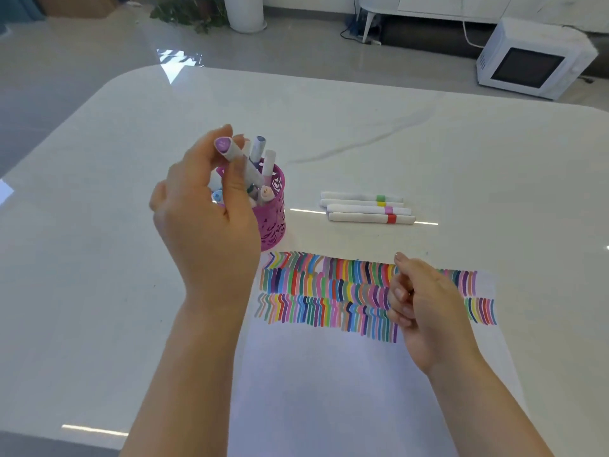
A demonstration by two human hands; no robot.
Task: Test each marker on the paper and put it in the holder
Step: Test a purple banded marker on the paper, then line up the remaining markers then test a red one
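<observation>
While the left grip [204,206] pinches a purple-capped marker [230,150] between thumb and fingers, the marker hangs tilted, cap end up, over the mouth of the pink holder [273,225]. Its lower end is at or just inside the rim, among several markers standing there. The right grip [425,308] hovers over the paper [329,374] with fingers curled in and nothing visible in them.

The marker looks light and stiff, with a smooth plastic barrel that could slide in a loose pinch. A hold around the upper barrel, as now, seems right: it leaves the lower end free to find a gap. The holder is a thin cut-out cup, probably light, so a sideways push from the marker or the wrist could tip it. The crowded markers inside may block a straight drop, which would call for a gentle release.

Four more markers [365,207] lie side by side on the table [99,258], to the right of the holder and well apart from it, beyond the paper's far edge. They look likely to roll if knocked. The holder stands just beside the paper's far left corner. Rows of coloured strokes fill the paper's far part, and the near part is blank. Open table spreads to the left and beyond, giving both arms room, and its near edge shows at the lower left.
</observation>
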